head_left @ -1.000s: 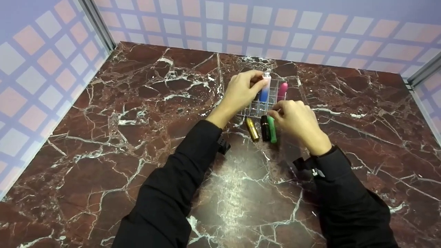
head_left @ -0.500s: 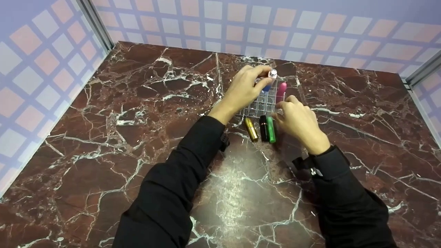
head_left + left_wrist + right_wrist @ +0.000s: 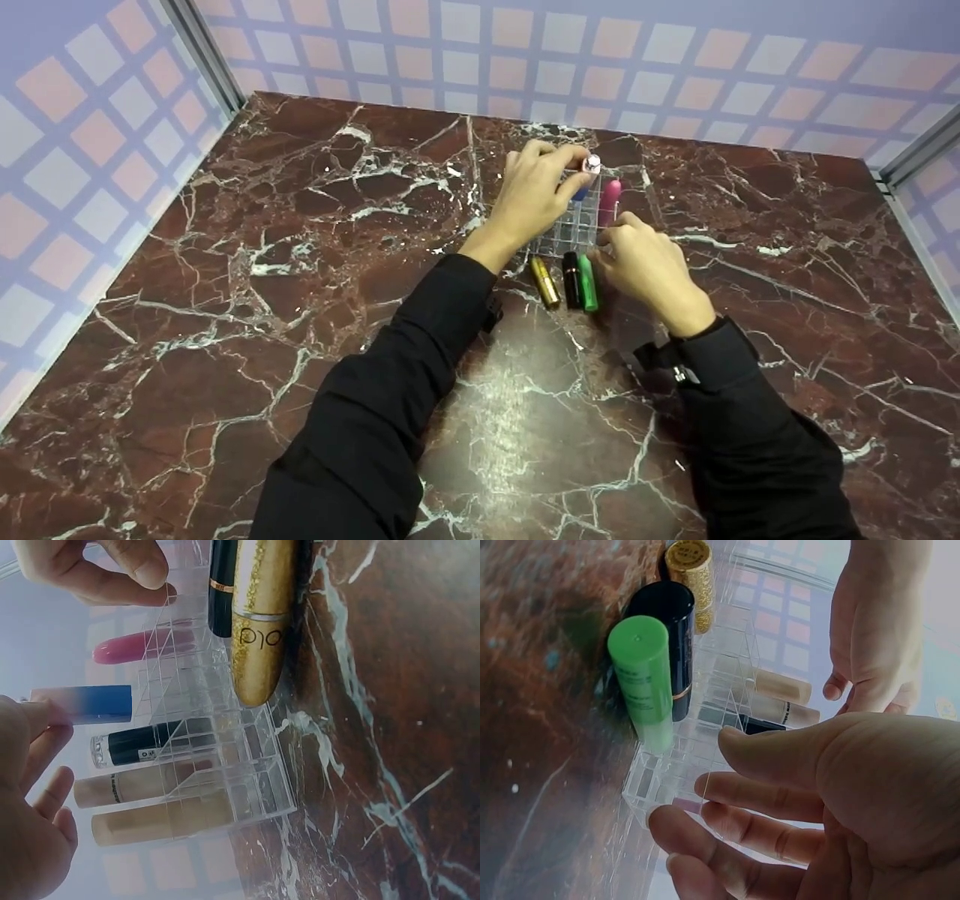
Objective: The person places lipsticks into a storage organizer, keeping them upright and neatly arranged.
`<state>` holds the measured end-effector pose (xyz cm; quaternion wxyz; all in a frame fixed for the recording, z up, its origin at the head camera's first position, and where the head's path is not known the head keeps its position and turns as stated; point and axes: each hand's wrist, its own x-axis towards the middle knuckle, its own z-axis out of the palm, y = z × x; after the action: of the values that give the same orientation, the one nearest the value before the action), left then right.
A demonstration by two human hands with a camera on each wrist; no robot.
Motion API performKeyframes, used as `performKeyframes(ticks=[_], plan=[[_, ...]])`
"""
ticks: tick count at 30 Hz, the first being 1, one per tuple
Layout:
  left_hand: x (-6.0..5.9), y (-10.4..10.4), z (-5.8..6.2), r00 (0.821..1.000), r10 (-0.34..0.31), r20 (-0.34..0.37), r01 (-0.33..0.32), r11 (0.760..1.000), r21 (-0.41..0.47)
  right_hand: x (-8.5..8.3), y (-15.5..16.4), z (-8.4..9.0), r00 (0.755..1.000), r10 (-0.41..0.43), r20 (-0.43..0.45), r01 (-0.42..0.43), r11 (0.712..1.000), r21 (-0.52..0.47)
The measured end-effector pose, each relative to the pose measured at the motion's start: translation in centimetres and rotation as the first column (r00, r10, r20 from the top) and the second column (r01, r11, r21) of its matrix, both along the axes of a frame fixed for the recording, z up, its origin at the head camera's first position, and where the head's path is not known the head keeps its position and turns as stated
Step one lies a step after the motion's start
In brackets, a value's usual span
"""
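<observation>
Dark-red marbled table (image 3: 300, 427) meets a pink-and-white checked wall (image 3: 424, 45); on it stands a clear organizer (image 3: 574, 236). Above the organizer, toward its far end, the left hand (image 3: 529, 187) pinches a pink-to-blue tube (image 3: 105, 703), blue end down; whether that end has entered a compartment I cannot tell. At the organizer's near right corner, the right hand (image 3: 649, 262) is loosely bent about the wall; whether it pinches there I cannot tell. Inside the organizer, a pink tube (image 3: 611, 196) stands right of the held one; a dark tube (image 3: 131, 746) and two beige tubes (image 3: 150, 826) stand left. Before the organizer's near side lie a gold tube (image 3: 545, 283), a black tube (image 3: 571, 281) and a green tube (image 3: 588, 285). Seating it well probably means keeping it upright, centred over one opening, gripped high to clear the dividers; the right hand could steady the corner, without tilting the organizer.
</observation>
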<state>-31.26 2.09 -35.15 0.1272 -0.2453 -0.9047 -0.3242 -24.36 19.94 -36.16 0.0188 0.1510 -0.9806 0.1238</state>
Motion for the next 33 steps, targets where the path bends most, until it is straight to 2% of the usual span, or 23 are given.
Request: performKeyframes(ticks=[6, 22, 33], plan=[[-0.16, 0.21, -0.28, 1.0, 0.019, -0.016, -0.02, 0.999, -0.034, -0.07, -0.02, -0.19, 1.0, -0.003, -0.008, 0.003, 1.0, 0.005], [-0.29, 0.39, -0.81, 0.998, 0.058, 0.013, -0.057, 0.996, -0.074, -0.12, -0.05, -0.31, 1.0, 0.003, -0.017, -0.003, 1.0, -0.005], [-0.38, 0.36, -1.02, 0.993, 0.12, 0.001, -0.119, 0.982, -0.149, -0.2, 0.03, -0.28, 1.0, -0.012, -0.017, 0.012, 1.0, 0.003]])
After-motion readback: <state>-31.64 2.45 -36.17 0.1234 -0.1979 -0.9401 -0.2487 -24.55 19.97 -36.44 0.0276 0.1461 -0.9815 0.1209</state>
